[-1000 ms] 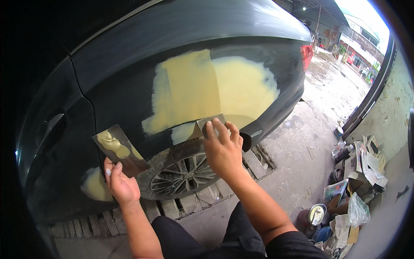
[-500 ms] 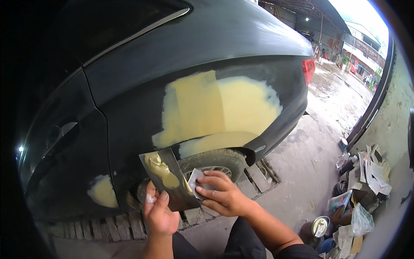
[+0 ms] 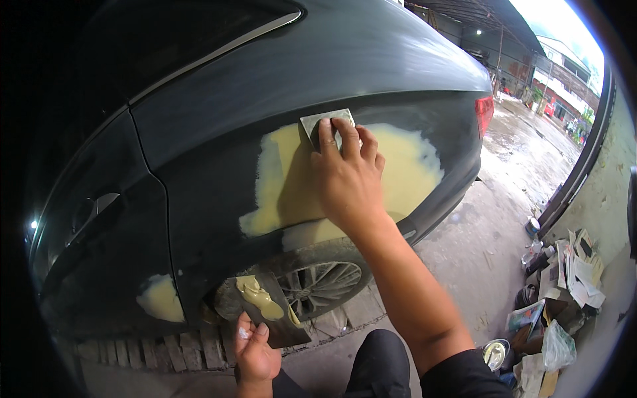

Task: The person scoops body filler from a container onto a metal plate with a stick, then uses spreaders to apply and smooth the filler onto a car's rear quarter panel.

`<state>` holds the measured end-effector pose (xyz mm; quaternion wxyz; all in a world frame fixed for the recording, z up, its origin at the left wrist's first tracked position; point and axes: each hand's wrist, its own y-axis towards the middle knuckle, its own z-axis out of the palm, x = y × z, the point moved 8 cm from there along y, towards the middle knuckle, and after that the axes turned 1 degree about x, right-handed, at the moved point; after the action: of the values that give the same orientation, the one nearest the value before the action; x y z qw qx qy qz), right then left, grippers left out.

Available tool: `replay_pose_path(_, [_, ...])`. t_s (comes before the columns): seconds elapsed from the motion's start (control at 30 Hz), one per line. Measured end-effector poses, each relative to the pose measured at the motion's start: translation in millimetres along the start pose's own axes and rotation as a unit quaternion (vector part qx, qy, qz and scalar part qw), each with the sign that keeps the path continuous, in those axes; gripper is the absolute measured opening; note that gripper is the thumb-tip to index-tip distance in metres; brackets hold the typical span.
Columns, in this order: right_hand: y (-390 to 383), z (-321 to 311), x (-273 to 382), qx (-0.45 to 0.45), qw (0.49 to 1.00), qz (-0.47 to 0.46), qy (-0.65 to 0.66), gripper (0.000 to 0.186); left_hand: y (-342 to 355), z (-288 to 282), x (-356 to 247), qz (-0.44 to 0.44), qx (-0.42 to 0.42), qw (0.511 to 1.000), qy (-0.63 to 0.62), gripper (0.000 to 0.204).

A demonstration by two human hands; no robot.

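Observation:
My left hand (image 3: 257,358) grips a dark flat mixing board (image 3: 286,328) low in front of the rear wheel (image 3: 322,286). A glob of yellow body filler (image 3: 259,300) lies on the board's upper face. Raised to the car's dark rear side panel (image 3: 212,179), my right hand (image 3: 350,179) holds a pale flat filler spreader (image 3: 313,123) at the top edge of a large yellow filler patch (image 3: 411,166). My right hand and forearm cover part of that patch and the wheel arch. A smaller yellow patch (image 3: 161,300) sits lower left, by the door seam.
The red tail light (image 3: 485,116) marks the car's rear corner. At right, along the wall, lie papers (image 3: 577,275), a clear plastic bag (image 3: 559,345), bottles and an open can (image 3: 494,355). Bricks (image 3: 159,353) line the floor under the car.
My right hand has gone from beside the board up to the top of the large patch with the spreader. My left hand and the board have sunk slightly and shifted right.

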<state>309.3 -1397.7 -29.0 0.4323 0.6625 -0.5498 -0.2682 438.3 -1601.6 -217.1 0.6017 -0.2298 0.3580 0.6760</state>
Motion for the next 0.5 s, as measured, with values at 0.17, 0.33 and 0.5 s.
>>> replay_pose_path(0.17, [-22, 2, 16, 0.067, 0.998, 0.004, -0.02, 0.049, -3, -7, 5, -0.008, 0.001, 1.0, 0.014, 0.047])
replay_pose_path(0.33, [-58, 1, 22, 0.069, 0.998, 0.002, 0.006, 0.052, -1, -3, 3, -0.002, 0.013, 1.0, 0.005, 0.046])
replay_pose_path(0.5, [-91, -4, 23, 0.083, 0.997, 0.0, -0.003, 0.047, -5, -4, -3, 0.003, 0.012, 1.0, 0.01, 0.045])
